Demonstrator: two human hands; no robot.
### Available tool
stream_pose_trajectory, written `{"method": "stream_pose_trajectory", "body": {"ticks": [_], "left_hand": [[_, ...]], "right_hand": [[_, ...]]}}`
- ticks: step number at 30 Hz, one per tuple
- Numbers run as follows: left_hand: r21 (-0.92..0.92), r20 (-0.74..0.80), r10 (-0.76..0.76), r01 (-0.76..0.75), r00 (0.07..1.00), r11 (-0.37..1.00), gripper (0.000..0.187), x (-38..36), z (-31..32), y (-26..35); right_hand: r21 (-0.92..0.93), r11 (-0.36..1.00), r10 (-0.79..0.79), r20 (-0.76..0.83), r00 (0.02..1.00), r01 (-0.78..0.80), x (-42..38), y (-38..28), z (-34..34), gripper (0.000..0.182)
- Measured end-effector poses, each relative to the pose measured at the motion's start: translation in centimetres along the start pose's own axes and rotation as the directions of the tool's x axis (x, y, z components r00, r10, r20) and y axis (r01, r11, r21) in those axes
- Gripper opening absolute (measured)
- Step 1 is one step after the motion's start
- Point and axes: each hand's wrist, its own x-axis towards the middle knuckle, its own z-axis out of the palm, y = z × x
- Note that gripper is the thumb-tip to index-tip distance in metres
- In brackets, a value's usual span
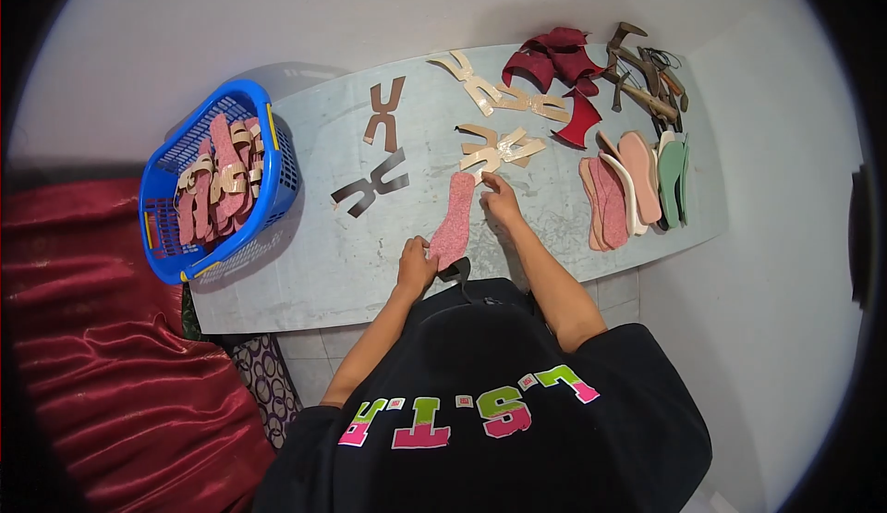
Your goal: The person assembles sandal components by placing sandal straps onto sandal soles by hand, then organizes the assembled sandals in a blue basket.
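A pink speckled sole [453,222] lies lengthwise in front of me, its wide end toward my body. My left hand [418,262] grips the wide end at its left edge, fingers closed. Beside the narrow end, my right hand [500,201] has its fingers bent together by the tip of a cream strap piece; whether it pinches that piece is too small to tell. Just beyond are several cream strap pieces [504,150] in an overlapping pile. A dark strip [459,271] shows under the sole's near end.
A blue basket [269,185] of pink sandals stands on the table [370,273] at left. Brown cutouts [383,114] and dark cutouts [371,183] lie left of centre. Red pieces [554,58], tools [647,79], pink soles [637,180] and green soles [673,180] are at right.
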Motion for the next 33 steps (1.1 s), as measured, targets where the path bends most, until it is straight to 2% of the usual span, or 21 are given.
{"method": "stream_pose_trajectory", "body": {"ticks": [1,2,3,6,8,10,11,14,16,17,18,19,20,21,24,26,28,29,30,32,33], "left_hand": [[-0.043,0.031,-0.046,0.048,0.998,0.998,0.033,0.3,0.2,-0.1],[-0.041,0.035,-0.044,0.045,0.998,0.998,0.033,0.6,0.6,-0.1],[-0.066,0.062,-0.060,0.064,0.996,0.996,0.032,0.8,1.1,-0.2],[-0.131,0.080,-0.095,0.105,0.992,0.986,0.031,0.8,2.3,-0.4],[-0.172,0.071,-0.110,0.120,0.991,0.978,0.031,1.1,2.1,-0.6],[-0.415,0.066,-0.223,0.230,0.973,0.880,0.031,0.8,1.2,0.1],[-0.416,0.070,-0.223,0.231,0.972,0.879,0.031,0.6,0.8,0.3],[-0.313,-0.055,-0.240,0.211,0.969,0.926,0.030,1.0,0.2,1.0],[-0.194,-0.263,-0.025,-0.027,0.965,0.981,0.036,2.1,0.6,0.6],[-0.344,-0.248,0.035,-0.122,0.968,0.931,0.040,2.6,0.9,0.5],[-0.349,-0.251,0.034,-0.123,0.967,0.929,0.040,3.0,0.9,0.9],[-0.626,-0.126,0.021,-0.096,0.992,0.774,0.039,3.4,0.6,1.8],[-0.836,-0.003,0.049,-0.029,0.999,0.547,0.038,3.4,0.3,2.6],[-0.899,0.134,-0.039,0.138,0.990,0.415,0.038,2.6,-1.0,4.2],[-0.855,0.151,-0.061,0.162,0.987,0.492,0.033,1.7,-1.5,4.1],[-0.859,0.164,-0.040,0.163,0.986,0.486,0.028,1.0,-1.4,3.2],[-0.864,0.170,-0.018,0.158,0.985,0.477,0.024,0.6,-1.2,1.9],[-0.897,0.191,0.005,0.173,0.982,0.407,0.017,0.3,-1.1,1.3],[-0.923,0.213,0.031,0.191,0.977,0.334,0.010,0.0,-1.1,0.9],[-0.919,0.237,0.059,0.204,0.970,0.337,0.008,-0.6,-1.2,0.2],[-0.916,0.254,0.078,0.214,0.964,0.338,0.006,-0.8,-1.3,-0.1]], "right_hand": [[0.002,1.000,0.002,-0.005,1.000,-0.002,0.1,-0.3,-0.2,0.048],[0.257,0.944,0.197,0.071,0.978,-0.209,0.3,-0.6,-0.5,0.049],[0.472,0.783,0.356,0.194,0.914,-0.405,0.3,-1.4,-0.7,0.049],[0.525,0.714,0.443,0.173,0.880,-0.463,0.8,-2.5,-1.0,0.046],[0.579,0.712,0.409,0.119,0.905,-0.398,1.3,-2.1,-0.9,0.045],[0.624,0.707,0.382,0.059,0.922,-0.333,0.8,-2.8,-0.9,0.044],[0.651,0.703,0.358,0.023,0.933,-0.286,0.3,-3.0,-0.9,0.039],[0.669,0.718,0.286,-0.032,0.958,-0.192,-2.5,-6.2,-0.2,0.028],[0.633,0.751,0.259,-0.024,0.965,-0.186,-4.4,-7.2,0.7,0.032],[0.617,0.764,0.247,-0.012,0.969,-0.187,-5.2,-7.1,1.2,0.034],[0.612,0.768,0.245,-0.011,0.970,-0.187,-6.0,-6.7,1.6,0.034],[0.613,0.762,0.265,0.003,0.964,-0.211,-6.7,-6.4,2.1,0.034],[0.613,0.754,0.284,0.018,0.959,-0.235,-7.3,-6.0,2.5,0.034],[0.627,0.742,0.280,0.033,0.959,-0.238,-7.9,-5.9,2.9,0.034],[0.571,0.784,0.267,0.044,0.963,-0.244,-9.3,-5.7,3.2,0.035],[0.547,0.809,0.218,0.058,0.974,-0.214,-9.8,-4.8,3.0,0.037],[0.800,0.578,0.274,-0.001,0.962,-0.164,-10.4,-4.9,3.0,0.044],[0.837,0.526,0.282,-0.009,0.959,-0.147,-10.0,-3.8,2.3,0.055],[0.838,0.528,0.280,-0.018,0.960,-0.138,-10.0,-4.1,1.5,0.055],[0.853,0.513,0.371,-0.119,0.921,-0.097,-10.3,-5.4,0.5,0.061],[0.821,0.565,0.398,-0.184,0.899,-0.082,-10.7,-5.9,0.6,0.060]]}}
